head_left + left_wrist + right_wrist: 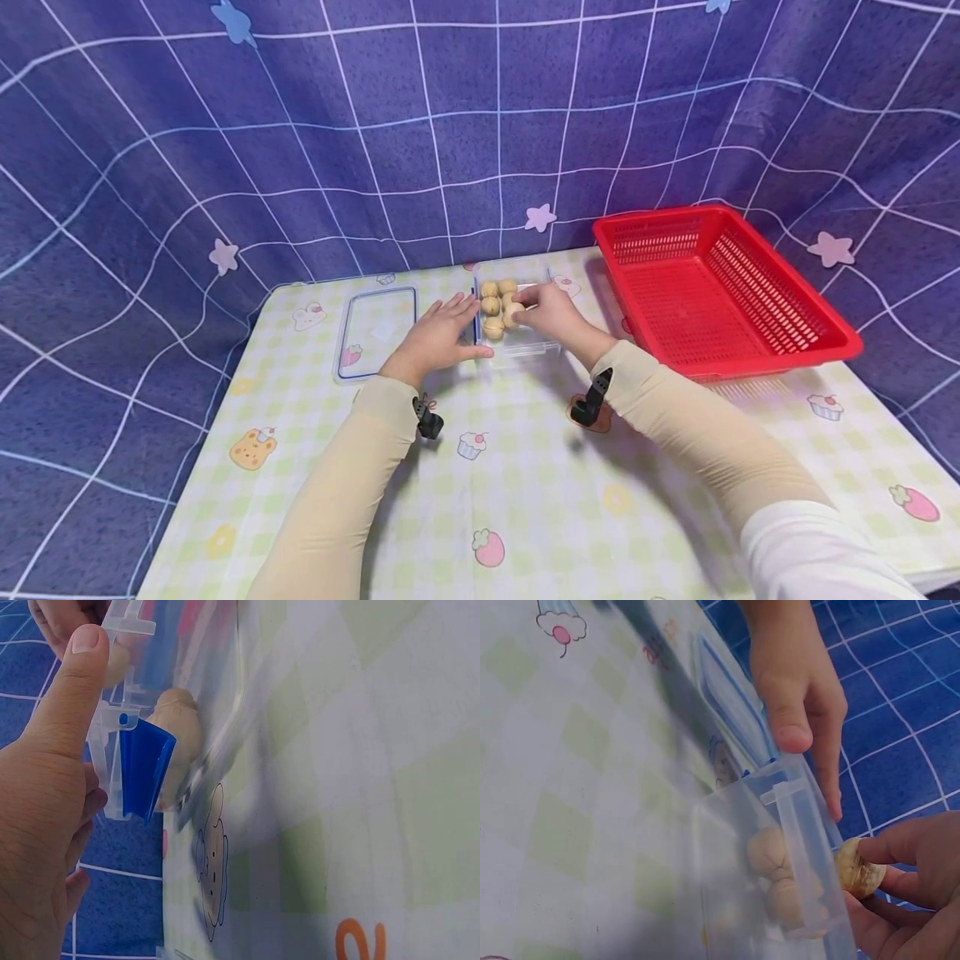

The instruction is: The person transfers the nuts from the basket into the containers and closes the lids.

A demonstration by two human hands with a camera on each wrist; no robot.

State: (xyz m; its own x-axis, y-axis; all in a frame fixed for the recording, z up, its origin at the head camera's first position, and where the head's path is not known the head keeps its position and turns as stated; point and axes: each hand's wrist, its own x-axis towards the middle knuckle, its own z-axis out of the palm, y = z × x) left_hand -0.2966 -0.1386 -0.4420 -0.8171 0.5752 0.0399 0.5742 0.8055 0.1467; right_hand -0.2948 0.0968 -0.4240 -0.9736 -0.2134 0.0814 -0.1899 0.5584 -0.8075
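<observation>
A clear plastic box (534, 342) at the back of the table holds several walnuts (491, 305), grouped toward its left side. My right hand (553, 317) is over the box and pinches a walnut (857, 868) between thumb and fingers, just above the rim in the right wrist view. At the box's left side, my left hand (437, 337) rests with its fingers spread and extended, its thumb along the near edge. Beside that hand, in the left wrist view, a blue locking flap (146, 771) hangs unfastened from the box wall.
A clear lid (343, 346) with a blue seal lies flat left of the box. On the right stands a large red plastic basket (750, 360). Behind the checked tablecloth (420, 508) hangs a blue grid-patterned curtain (375, 150).
</observation>
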